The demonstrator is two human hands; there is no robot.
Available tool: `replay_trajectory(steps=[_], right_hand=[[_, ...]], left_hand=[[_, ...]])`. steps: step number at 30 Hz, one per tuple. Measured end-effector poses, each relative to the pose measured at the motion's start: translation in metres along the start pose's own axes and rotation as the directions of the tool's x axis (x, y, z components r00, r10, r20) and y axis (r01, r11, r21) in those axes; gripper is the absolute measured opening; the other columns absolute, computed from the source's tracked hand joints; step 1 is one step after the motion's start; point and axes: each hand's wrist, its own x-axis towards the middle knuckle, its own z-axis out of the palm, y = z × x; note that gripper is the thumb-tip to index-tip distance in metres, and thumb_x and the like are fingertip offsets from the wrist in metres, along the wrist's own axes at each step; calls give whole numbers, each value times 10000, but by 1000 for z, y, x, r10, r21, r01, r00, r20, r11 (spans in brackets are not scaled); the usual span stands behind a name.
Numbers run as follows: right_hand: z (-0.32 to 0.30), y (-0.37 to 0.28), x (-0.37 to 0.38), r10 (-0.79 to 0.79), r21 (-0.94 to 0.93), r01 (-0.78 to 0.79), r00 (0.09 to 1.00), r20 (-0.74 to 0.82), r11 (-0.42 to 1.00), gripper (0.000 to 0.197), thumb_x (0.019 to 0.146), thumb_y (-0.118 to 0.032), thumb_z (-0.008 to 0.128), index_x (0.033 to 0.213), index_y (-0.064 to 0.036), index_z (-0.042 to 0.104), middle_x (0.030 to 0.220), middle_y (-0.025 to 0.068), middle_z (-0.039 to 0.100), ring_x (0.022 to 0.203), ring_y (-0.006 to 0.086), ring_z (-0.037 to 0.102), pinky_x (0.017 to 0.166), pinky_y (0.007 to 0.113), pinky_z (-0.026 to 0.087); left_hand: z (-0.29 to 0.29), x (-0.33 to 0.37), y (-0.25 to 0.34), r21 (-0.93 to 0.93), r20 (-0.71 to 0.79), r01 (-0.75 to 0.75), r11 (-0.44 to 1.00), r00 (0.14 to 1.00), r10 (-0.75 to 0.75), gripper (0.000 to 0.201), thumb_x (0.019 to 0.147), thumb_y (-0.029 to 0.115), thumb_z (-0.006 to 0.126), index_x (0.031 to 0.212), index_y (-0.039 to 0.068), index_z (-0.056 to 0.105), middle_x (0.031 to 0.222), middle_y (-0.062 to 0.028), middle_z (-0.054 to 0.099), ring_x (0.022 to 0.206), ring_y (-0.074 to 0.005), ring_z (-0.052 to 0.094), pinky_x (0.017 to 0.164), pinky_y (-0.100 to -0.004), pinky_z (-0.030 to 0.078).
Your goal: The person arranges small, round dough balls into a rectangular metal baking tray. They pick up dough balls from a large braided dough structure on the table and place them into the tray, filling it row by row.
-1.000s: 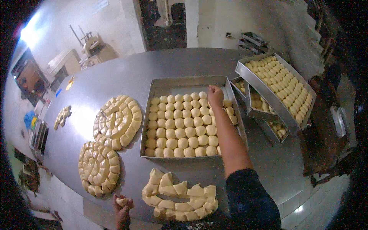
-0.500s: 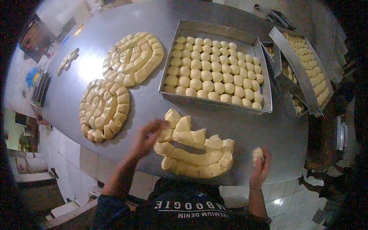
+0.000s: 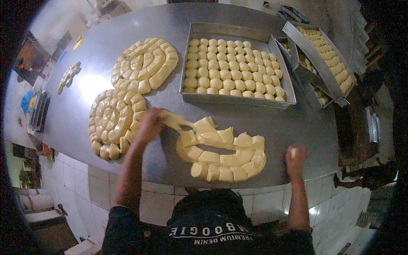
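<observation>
My left hand (image 3: 149, 125) is closed on a stretched piece of dough (image 3: 175, 121), which is still joined by a thin strand to the cut dough ring (image 3: 231, 159) on the steel table in front of me. The ring is pale yellow, scored into chunks, with a long gap in its middle. To the right of it, my right hand (image 3: 297, 160) is curled around a small dough ball (image 3: 293, 151) at the table top; motion blurs the fingers. Two coiled, cut dough rounds, a far one (image 3: 144, 66) and a near one (image 3: 111, 121), lie at the left, the near one beside my left forearm.
Beyond the ring stands a metal tray (image 3: 238, 100) with rows of round dough balls (image 3: 236, 75). More filled trays (image 3: 341, 101) are stacked askew at the right. A few small dough pieces (image 3: 69, 77) lie far left on the steel table (image 3: 306, 123).
My left hand has moved left and away, pulling a piece of dough out from the ring. My right hand has closed over its dough ball. The whole view has shifted slightly.
</observation>
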Motion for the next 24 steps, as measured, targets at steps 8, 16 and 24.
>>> replay_trajectory(steps=[8,16,24], right_hand=[[14,-39,34,164,316,-224,965,205,922,431,776,-309,620,1080,-20,525,1088,209,518,1025,379,459,897,481,362],[29,-30,76,332,410,-316,943,33,856,244,724,-172,654,910,-41,566,954,159,573,888,357,537,789,454,419],[4,16,52,293,265,-302,953,72,916,230,757,-153,627,932,-21,557,986,177,537,976,367,492,855,458,402]], left_hand=[[-120,-20,-12,619,-456,-206,758,691,560,366,779,36,563,1138,23,492,1171,-166,472,1103,-316,440,946,-369,372],[-38,-34,-22,347,-495,-145,927,811,312,352,877,106,464,1227,65,449,1106,-120,509,1010,-205,489,879,-316,408],[19,-29,64,-792,-174,-60,607,976,-130,466,846,89,539,1265,-25,368,1187,-143,474,1053,-226,494,863,-340,439]])
